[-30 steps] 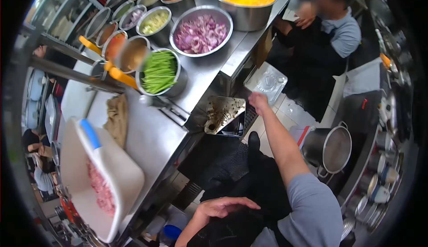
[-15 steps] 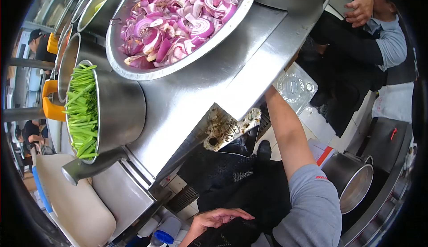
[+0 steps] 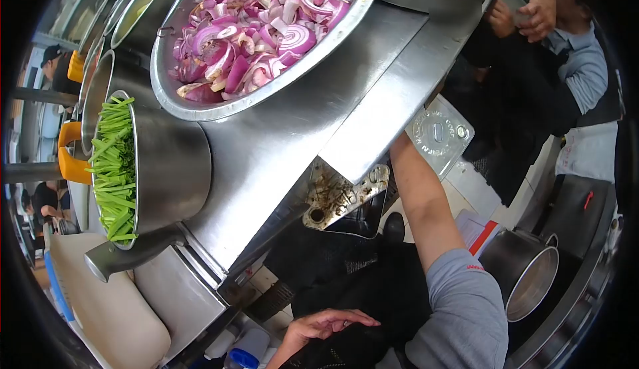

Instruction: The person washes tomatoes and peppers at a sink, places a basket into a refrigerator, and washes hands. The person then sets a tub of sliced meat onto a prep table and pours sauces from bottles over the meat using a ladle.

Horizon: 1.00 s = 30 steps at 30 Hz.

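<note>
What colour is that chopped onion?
The chopped onion is purple and white, clearest in the head view.

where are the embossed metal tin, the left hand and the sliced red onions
Embossed metal tin [image 3: 442, 140]: head view, on its face with raised lettering.
Left hand [image 3: 327, 323]: head view, on the middle of the hand.
Sliced red onions [image 3: 256, 36]: head view, on the middle of the heap.

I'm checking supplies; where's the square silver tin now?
In the head view, the square silver tin sits right of centre, by the person's right forearm and the shiny steel counter.
</note>
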Tool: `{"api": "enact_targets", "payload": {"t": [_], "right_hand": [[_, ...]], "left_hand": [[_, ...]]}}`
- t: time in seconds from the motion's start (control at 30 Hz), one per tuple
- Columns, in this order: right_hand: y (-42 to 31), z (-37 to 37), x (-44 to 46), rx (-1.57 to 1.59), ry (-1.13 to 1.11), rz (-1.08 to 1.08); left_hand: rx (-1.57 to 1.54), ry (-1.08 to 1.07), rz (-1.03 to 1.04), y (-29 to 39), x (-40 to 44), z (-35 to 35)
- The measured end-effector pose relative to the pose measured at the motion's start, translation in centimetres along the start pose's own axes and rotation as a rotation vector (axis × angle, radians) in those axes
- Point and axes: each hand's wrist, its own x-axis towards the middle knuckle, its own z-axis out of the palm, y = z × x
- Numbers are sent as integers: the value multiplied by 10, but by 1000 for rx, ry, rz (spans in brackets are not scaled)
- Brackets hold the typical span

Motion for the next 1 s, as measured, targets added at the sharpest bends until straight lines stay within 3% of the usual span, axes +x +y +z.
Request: {"api": "enact_targets", "payload": {"t": [0.07, 0.23, 0.27, 0.33, 0.37, 0.43, 0.57, 0.6, 0.63, 0.67, 0.73, 0.8, 0.87, 0.9, 0.97, 1.0], "right_hand": [[15, 3, 8, -629, -219, -385], [-5, 31, 3, 1090, -5, 168], [-8, 30, -1, 1096, -8, 161], [-32, 14, -23, 1489, -76, 268], [-45, 7, -30, 1501, -81, 265], [-59, -2, -47, 1786, -283, 86], [-59, -17, -60, 1631, -157, 94], [-54, -19, -58, 1631, -124, 222], [-47, -21, -55, 1626, -91, 349], [-40, -22, -57, 1619, -87, 339], [-24, -26, -69, 1753, -34, 393], [-41, -48, -92, 1696, 74, 429], [-55, -69, -112, 1638, 176, 464], [-55, -77, -120, 1628, 156, 473], [-60, -97, -137, 1613, 138, 474], [-66, -110, -147, 1638, 68, 377]], "left_hand": [[6, -13, 5, -1, 2, -2], [37, -12, 6, 1, 9, -3], [46, -12, 9, 0, 9, -3], [7, 21, 4, -2, 10, -3], [18, 28, 3, 1, 12, -5], [111, -19, 1, 5, 12, -6], [89, 47, -51, 16, 20, -13], [89, 37, -47, 20, 21, -20], [89, 138, -54, 24, 24, -32], [88, 238, -64, 28, 28, -44], [353, 599, -87, 56, 53, -61], [292, 909, 160, 65, 90, -89], [369, 1046, 330, 86, 128, -113], [660, 1086, 360, 87, 140, -150], [948, 1106, 393, 87, 154, -228], [1298, 1115, 329, 90, 158, -256]]}}
